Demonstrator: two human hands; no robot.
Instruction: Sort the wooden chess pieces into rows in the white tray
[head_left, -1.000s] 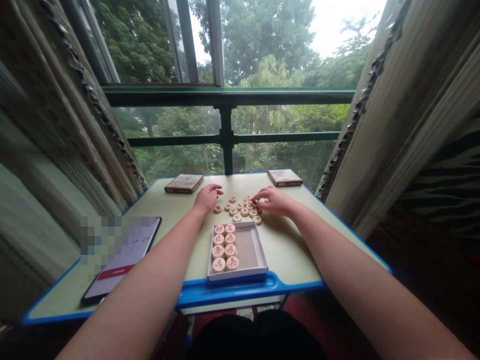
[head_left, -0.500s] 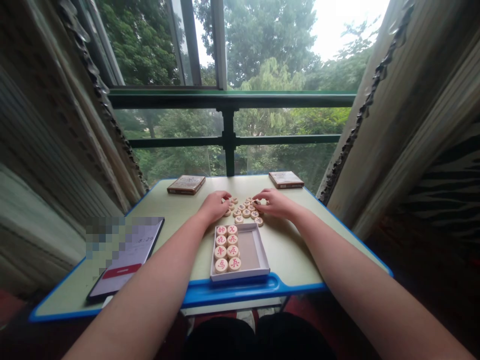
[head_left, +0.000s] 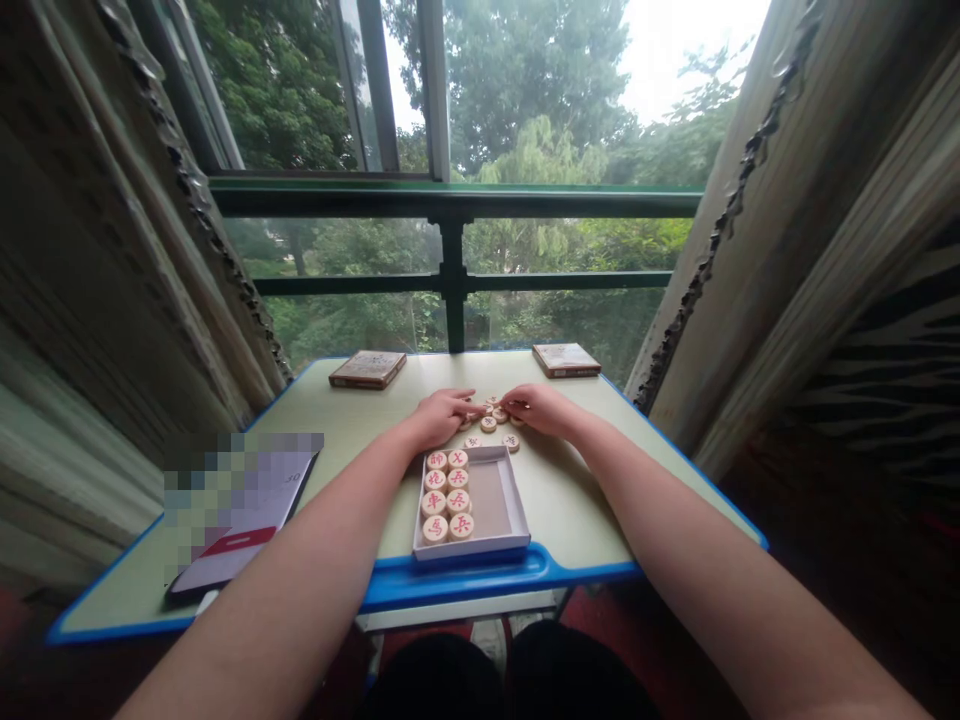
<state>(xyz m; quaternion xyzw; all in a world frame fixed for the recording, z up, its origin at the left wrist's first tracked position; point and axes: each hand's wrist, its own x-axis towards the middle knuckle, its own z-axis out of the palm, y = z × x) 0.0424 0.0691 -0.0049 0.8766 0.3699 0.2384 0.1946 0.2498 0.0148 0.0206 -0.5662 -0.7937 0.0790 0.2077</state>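
Several round wooden xiangqi pieces (head_left: 488, 425) lie loosely grouped on the table between my hands. My left hand (head_left: 441, 416) rests at their left side, fingers stretched out over some of them. From the right, my right hand (head_left: 541, 408) reaches in with bent fingers at the pieces' edge; its fingertips partly cover a few. Neither hand shows a piece lifted off the table. Closer to me stands a shallow white box (head_left: 510, 500). Pieces with red characters (head_left: 458, 501) fill its left part in two columns, and its right part shows bare bottom.
A tablet-like device (head_left: 259, 520) lies at the left of the blue-edged table (head_left: 592, 500). Two flat brown boxes, a left one (head_left: 368, 369) and a right one (head_left: 566, 360), sit near the far edge. Beyond are a green railing (head_left: 452, 200) and a window; curtains hang on both sides.
My hands have come closer together, the left reaching further right over the pieces. The loose pieces have shifted and more of them are covered. The camera view has shifted slightly.
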